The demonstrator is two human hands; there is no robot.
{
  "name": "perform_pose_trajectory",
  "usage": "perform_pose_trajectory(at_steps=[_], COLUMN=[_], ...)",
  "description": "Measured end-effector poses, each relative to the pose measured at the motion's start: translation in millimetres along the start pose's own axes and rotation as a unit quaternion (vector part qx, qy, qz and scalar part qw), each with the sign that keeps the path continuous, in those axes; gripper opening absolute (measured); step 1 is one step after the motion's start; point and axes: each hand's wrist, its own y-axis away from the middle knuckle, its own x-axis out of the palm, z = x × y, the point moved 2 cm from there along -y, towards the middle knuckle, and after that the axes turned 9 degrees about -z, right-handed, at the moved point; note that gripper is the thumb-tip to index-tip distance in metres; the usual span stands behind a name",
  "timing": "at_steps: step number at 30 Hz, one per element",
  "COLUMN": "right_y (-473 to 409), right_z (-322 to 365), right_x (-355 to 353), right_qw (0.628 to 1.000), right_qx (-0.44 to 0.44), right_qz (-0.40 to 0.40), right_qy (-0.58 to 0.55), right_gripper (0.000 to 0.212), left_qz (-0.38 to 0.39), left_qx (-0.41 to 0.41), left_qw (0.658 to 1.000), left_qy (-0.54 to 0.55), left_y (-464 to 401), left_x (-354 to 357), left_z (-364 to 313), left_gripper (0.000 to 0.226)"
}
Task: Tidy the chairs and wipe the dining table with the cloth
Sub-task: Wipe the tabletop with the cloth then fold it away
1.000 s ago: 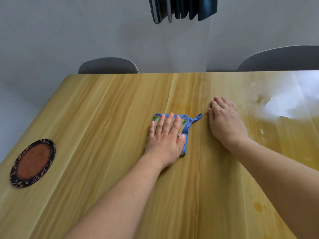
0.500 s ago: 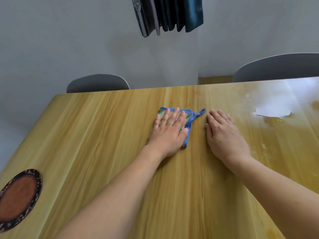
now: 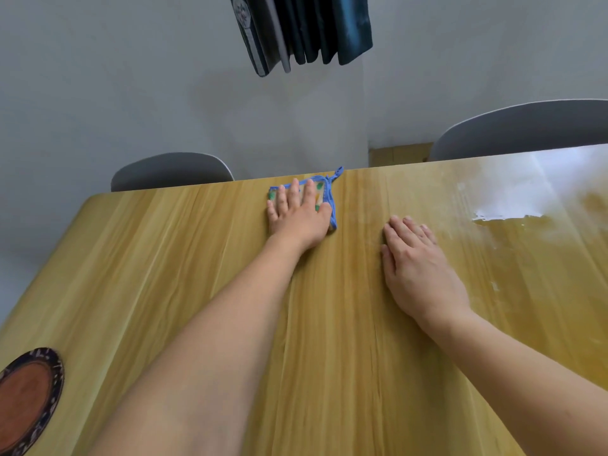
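Now cloth [image 3: 324, 195] farther — table's [image 3: 164, 258] far edge.

The cloth [image 3: 324, 192] under my left hand [image 3: 301, 215] is pale with green spots and a bright blue border. My table [image 3: 197, 258] is honey-yellow wood with lengthwise grain streaks. The 2 chairs [image 3: 171, 171] behind it are grey. The round mat [image 3: 28, 399] is rust-brown inside a black rim with pale flecks. The hanging fabric [image 3: 306, 28] is dark teal.
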Motion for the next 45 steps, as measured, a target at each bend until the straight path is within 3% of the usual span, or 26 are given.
perform_pose_trajectory(at_steps=[14, 23, 31, 35, 38, 45], right_y=[1, -1, -7, -36, -46, -44], right_z=[-3, 1, 4, -43, -80, -90], right_x=[7, 7, -7, -29, -36, -28], right_qw=[1.0, 1.0, 0.996, 0.995, 0.992, 0.991], right_qx=[0.006, 0.006, 0.049, 0.094, 0.093, 0.079], right_qz=[-0.019, -0.011, -0.007, -0.016, 0.031, 0.061], right_qy=[0.017, 0.018, -0.08, 0.013, 0.076, 0.092], right_gripper=[0.055, 0.054, 0.046, 0.047, 0.048, 0.05], left_qz=[0.078, 0.081, 0.09, 0.086, 0.08, 0.065], left_qx=[0.212, 0.097, 0.128, 0.133, 0.131, 0.113], left_qw=[0.974, 0.992, 0.988, 0.987, 0.988, 0.991], left_qy=[-0.03, 0.009, -0.013, -0.01, -0.008, -0.006], left_y=[-5, -15, -15, -15, -15, -16], left_x=[6, 0, 3, 3, 3, 6], left_z=[-32, -67, -67, -71, -75, -82], left_gripper=[0.059, 0.059, 0.059, 0.057, 0.056, 0.055])
